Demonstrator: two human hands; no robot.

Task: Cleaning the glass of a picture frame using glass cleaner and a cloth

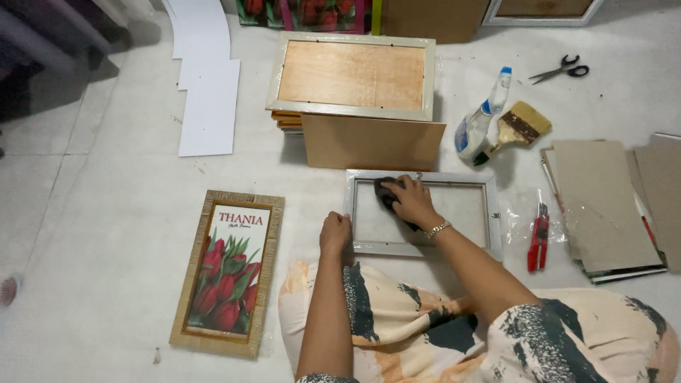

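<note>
A silver-grey picture frame with a glass pane lies flat on the white floor in front of my knees. My right hand presses a dark cloth onto the glass near the frame's upper left. My left hand rests fisted on the frame's lower left corner, holding it down. To the left lies a tulip picture with a woven tan border, face up.
A stack of frames lies face down behind a brown board. A spray bottle, a paintbrush, scissors, red pliers, grey cardboard sheets and white card strips lie around.
</note>
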